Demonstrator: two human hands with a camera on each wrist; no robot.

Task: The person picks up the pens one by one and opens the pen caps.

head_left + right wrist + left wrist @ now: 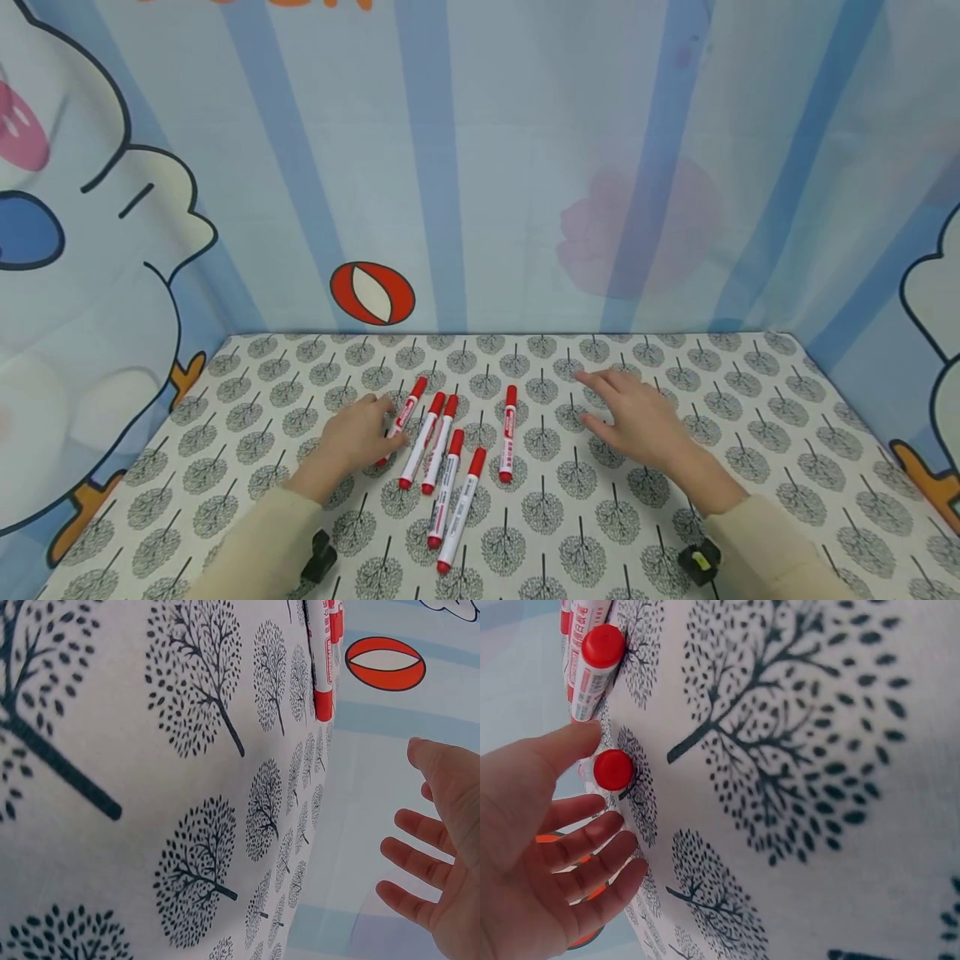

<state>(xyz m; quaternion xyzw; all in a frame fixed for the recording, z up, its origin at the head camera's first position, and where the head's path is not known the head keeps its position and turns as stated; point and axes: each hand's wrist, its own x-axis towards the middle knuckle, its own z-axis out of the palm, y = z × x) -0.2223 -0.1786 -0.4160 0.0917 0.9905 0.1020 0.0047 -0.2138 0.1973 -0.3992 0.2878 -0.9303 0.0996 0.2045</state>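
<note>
Several white markers with red caps and red ends lie on the patterned cloth. My left hand (358, 435) is at the leftmost marker (406, 412), overlapping part of it in the head view. In the left wrist view the thumb and the relaxed fingers (600, 874) are spread apart, with that marker's red end (613, 769) between them. Off to the right, my right hand (637, 417) hovers over the cloth, holding nothing, its thumb and fingers apart. Nearest to it is the separate rightmost marker (508, 433), also seen in the right wrist view.
Between the hands lie two slanted markers side by side, the inner one (439, 446) beside its neighbour (422, 442). A nearer pair (461, 510) lies closer to me. The tree-print cloth (570, 508) ends at a printed backdrop (510, 208), with similar side panels.
</note>
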